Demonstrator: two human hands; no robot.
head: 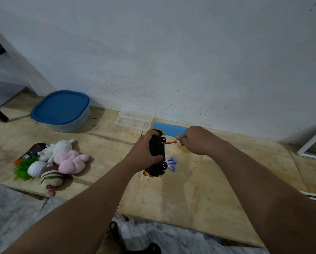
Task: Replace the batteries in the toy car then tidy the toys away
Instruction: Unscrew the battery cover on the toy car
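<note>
Gripping the toy car (156, 153) from its left side, the left hand (144, 153) holds it turned over above the wooden board (199, 189), black underside up, with fingers curled over the far end and thumb across the near part. Yellow bodywork shows only at the two ends. To the right, the right hand (195, 140) pinches the clear handle of a small screwdriver (171, 142), whose red shaft runs leftward to the car's underside near the far wheel; the tip itself is too small to make out. Several blue-and-white batteries (171, 163) lie on the board just right of the car, partly hidden behind it, so their count is unclear. A blue foam pad (169, 129) lies by the wall beyond the hands, beside an open clear plastic case (134, 119). Farther left stands a tub with a blue lid (61, 109), and a heap of soft toys (61, 158) lies near the board's left edge, covering part of a dark object beneath.
</note>
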